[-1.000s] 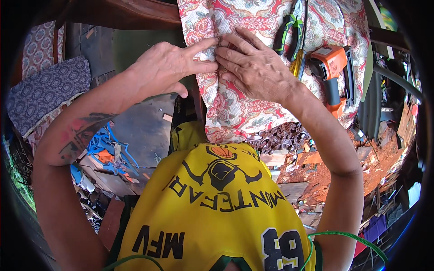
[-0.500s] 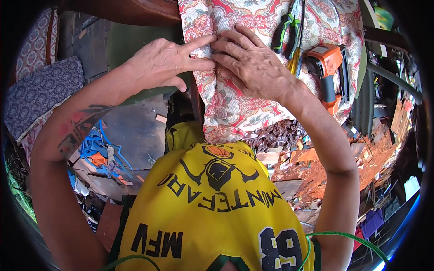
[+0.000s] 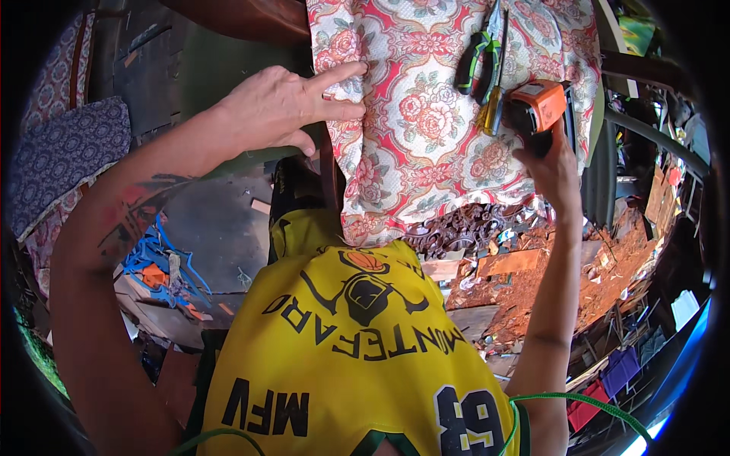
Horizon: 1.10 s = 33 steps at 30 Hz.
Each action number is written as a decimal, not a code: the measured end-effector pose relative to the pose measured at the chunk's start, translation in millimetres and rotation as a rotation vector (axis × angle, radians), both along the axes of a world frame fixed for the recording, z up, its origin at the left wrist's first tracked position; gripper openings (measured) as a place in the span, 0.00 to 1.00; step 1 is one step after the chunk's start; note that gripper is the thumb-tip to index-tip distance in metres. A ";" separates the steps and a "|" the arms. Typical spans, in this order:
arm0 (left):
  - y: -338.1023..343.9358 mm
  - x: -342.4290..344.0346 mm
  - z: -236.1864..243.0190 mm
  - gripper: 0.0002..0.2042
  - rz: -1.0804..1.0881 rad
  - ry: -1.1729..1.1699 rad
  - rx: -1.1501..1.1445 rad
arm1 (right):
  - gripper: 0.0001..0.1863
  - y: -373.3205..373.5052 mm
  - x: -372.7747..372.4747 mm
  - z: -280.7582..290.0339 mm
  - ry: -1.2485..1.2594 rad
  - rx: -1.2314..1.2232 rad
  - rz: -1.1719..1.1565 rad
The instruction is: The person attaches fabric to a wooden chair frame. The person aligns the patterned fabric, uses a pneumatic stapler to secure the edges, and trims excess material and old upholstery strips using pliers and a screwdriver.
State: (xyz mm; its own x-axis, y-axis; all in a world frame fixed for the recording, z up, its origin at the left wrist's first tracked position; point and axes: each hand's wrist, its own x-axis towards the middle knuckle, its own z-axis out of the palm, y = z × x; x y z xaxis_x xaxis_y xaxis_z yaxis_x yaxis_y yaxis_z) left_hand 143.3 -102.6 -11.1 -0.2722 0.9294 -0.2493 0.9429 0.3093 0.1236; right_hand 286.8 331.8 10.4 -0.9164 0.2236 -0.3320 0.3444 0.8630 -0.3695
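Red, cream and floral fabric point(image 3: 430, 114) is spread over a flat seat-like piece, its left edge folded over. My left hand point(image 3: 281, 106) lies on that folded edge, fingers stretched apart and pressing it down, thumb free. On the right side of the fabric, my right hand point(image 3: 553, 163) is wrapped round the handle of an orange and black staple gun point(image 3: 538, 105). Just left of it lie green and black pliers point(image 3: 479, 64) and a screwdriver with a yellow handle point(image 3: 493, 110). The fingers on the handle are partly hidden.
A dark wooden frame piece point(image 3: 243, 17) runs along the top left. Dark blue patterned cushions point(image 3: 72, 156) stand at the far left. Blue straps point(image 3: 171, 262) lie on the floor. Carved dark wood point(image 3: 456, 228) and scattered scraps are below the fabric's near edge.
My right hand has left the folded fabric edge, moved right and taken hold of the staple gun. My left hand has stayed on the fold.
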 end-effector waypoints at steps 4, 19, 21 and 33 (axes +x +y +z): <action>2.1 -3.0 5.1 0.46 0.020 -0.058 0.044 | 0.48 9.2 -8.6 -5.3 0.013 0.077 0.012; 0.2 5.3 17.9 0.41 0.095 -0.151 -0.015 | 0.30 -147.2 -121.5 14.1 -0.152 0.466 0.079; -0.4 5.4 17.8 0.41 0.085 -0.122 -0.013 | 0.37 -152.6 -125.9 32.9 -0.274 0.386 0.078; -1.0 6.8 4.8 0.44 0.070 -0.030 0.016 | 0.63 -16.5 18.1 25.4 -0.067 0.327 -0.071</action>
